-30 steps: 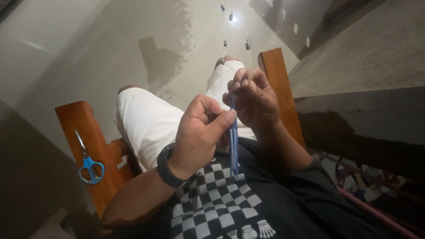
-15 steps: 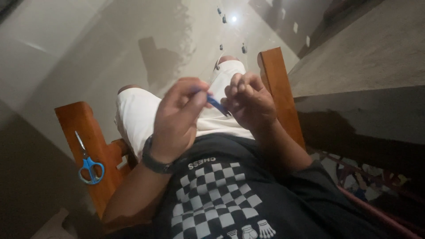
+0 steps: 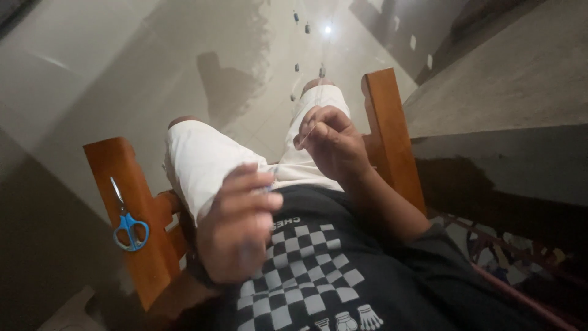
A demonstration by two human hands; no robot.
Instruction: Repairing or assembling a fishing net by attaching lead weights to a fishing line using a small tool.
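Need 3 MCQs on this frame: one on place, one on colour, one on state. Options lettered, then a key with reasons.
1. Where do the scissors lie?
A. on the wooden armrest on the left-hand side
B. on the floor
C. on the lap

2. What colour are the scissor handles?
A. red
B. blue
C. black

3. How are the two hands?
A. clasped together
B. both flat on the armrests
C. apart, the left hand near the chest, the right hand raised over the white shorts

Key: 1 A, they rest on the orange-brown arm of the chair; 2 B, the loops are bright blue; 3 C, a gap shows between the hands.
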